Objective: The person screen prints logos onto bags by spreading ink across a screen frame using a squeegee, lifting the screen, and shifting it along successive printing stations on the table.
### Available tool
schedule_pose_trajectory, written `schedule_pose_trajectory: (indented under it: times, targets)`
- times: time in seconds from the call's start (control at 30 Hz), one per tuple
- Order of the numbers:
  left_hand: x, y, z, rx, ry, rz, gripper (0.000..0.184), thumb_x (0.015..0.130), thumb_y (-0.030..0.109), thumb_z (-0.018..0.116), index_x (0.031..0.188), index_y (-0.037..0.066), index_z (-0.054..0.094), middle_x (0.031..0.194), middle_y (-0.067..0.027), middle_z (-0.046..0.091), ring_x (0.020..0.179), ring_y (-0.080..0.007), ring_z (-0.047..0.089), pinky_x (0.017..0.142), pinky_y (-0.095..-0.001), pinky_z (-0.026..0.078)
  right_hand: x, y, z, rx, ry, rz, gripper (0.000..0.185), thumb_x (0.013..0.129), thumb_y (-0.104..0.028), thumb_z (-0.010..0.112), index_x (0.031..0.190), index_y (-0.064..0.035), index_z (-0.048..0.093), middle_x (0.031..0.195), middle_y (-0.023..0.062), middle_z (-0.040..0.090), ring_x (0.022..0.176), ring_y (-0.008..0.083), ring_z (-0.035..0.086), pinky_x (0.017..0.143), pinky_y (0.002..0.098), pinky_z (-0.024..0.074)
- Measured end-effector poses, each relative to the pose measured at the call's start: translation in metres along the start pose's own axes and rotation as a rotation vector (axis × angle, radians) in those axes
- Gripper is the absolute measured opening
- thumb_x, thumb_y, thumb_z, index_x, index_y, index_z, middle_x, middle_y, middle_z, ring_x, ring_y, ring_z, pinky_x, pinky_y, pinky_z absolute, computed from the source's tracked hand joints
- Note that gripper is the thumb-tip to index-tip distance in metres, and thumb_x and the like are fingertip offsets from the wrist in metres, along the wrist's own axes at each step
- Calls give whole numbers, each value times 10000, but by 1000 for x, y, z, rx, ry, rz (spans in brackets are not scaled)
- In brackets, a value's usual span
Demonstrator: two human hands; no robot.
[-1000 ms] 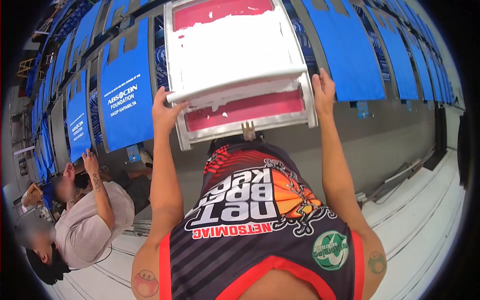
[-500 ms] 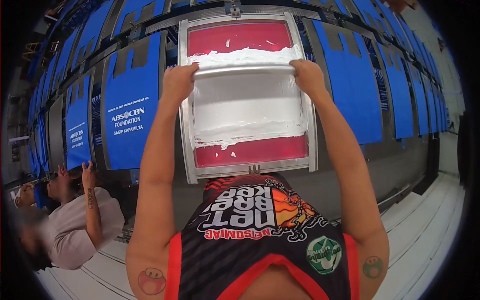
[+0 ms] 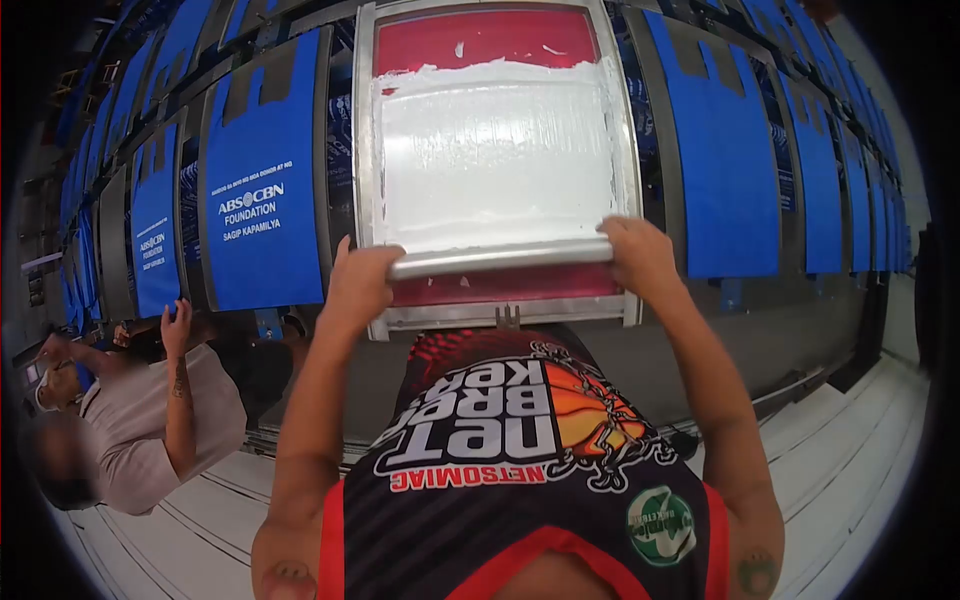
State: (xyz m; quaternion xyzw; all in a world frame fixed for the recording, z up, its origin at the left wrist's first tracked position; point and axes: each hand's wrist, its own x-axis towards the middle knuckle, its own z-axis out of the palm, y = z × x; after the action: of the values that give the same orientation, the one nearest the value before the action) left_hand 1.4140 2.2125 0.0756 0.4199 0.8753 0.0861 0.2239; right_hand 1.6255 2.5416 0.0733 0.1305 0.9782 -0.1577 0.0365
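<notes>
A screen printing frame (image 3: 620,110) with a pale metal border lies in front of me, its mesh red at the far and near ends. White ink (image 3: 495,150) covers the middle of the mesh in a broad, wet layer. Across the near part lies a squeegee (image 3: 500,259), a long pale bar pressed along the ink's near edge. My left hand (image 3: 365,283) is closed around its left end, and my right hand (image 3: 645,262) grips the right end. The squeegee's blade underneath is hidden.
Blue fabric panels (image 3: 250,190) on dark boards stand in rows to both sides, some printed with white lettering. At the lower left, a person in a light shirt (image 3: 170,430) works beside the panels. A metal clip (image 3: 508,317) sits at the frame's near edge.
Both hands have drawn the squeegee from the far part of the screen towards my body. The white ink now lies smoother behind it. The co-worker has shifted slightly.
</notes>
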Motion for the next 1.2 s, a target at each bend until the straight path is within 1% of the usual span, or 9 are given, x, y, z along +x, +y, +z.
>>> schedule_pose_trajectory:
  times: [0.1, 0.27, 0.4, 0.57, 0.67, 0.8, 1.0, 1.13, 1.2]
  targets:
    - [-21, -3, 37, 149, 336, 122, 188, 665, 11, 609, 832, 91, 642, 772, -90, 641, 777, -282, 630, 1004, -597, 369, -32, 9, 49, -124, 253, -70, 81, 733, -75, 605, 770, -143, 630, 681, 48, 617, 625, 229, 625, 521, 364, 498]
    - [112, -51, 29, 208, 663, 270, 137, 686, 47, 592, 811, 66, 646, 704, -160, 626, 707, -328, 619, 876, -525, 439, 89, 55, 54, -251, 443, -32, 80, 796, -143, 576, 767, -146, 650, 658, 55, 637, 613, 239, 643, 518, 367, 506]
    - [207, -55, -59, 143, 423, 152, 207, 714, 94, 609, 900, 87, 699, 729, -167, 661, 638, -338, 607, 736, -439, 484, 198, 75, -14, -288, 114, 62, 150, 763, -164, 611, 894, -130, 678, 787, 128, 687, 724, 313, 683, 665, 444, 549]
    - [79, -17, -41, 315, 196, 87, 291, 671, 78, 672, 956, 117, 717, 742, -141, 682, 769, -321, 637, 770, -425, 500, 73, 31, -3, -224, -145, 173, 302, 677, -109, 656, 968, -172, 708, 872, 95, 695, 810, 288, 677, 728, 460, 538]
    - [10, -9, 34, 63, 438, 187, 270, 624, 40, 652, 885, 102, 685, 738, -137, 644, 732, -316, 588, 757, -436, 468, 2, 11, 40, -43, 331, 4, 149, 670, -53, 607, 756, -162, 660, 696, 71, 653, 630, 266, 635, 551, 371, 507]
    - [112, -38, 12, 178, 583, 209, 201, 620, 19, 622, 808, 84, 647, 691, -131, 606, 669, -327, 566, 678, -441, 443, 91, 50, 38, -189, 341, 45, 98, 749, -103, 583, 774, -146, 667, 716, 81, 669, 641, 280, 660, 558, 406, 523]
    - [243, -24, -95, 431, 71, -137, 262, 749, 273, 721, 982, 153, 707, 962, -116, 705, 923, -270, 681, 904, -529, 415, 236, 78, -44, -284, -84, 122, 425, 605, -255, 813, 980, -112, 673, 958, 119, 688, 904, 316, 664, 762, 449, 543]
    - [255, 52, -81, 297, 198, 182, 393, 692, 311, 758, 1029, 123, 688, 1022, -134, 691, 955, -300, 660, 822, -476, 502, 187, 47, -27, -165, 723, -107, 442, 665, -216, 807, 1050, -86, 631, 936, 137, 670, 954, 328, 641, 809, 439, 518]
    - [271, 59, -86, 225, 148, 193, 408, 683, 322, 775, 1017, 104, 693, 1021, -134, 692, 951, -309, 660, 836, -477, 500, 120, 16, -20, 19, 524, 39, 449, 741, -274, 756, 1108, -47, 633, 951, 154, 667, 942, 323, 634, 804, 413, 507]
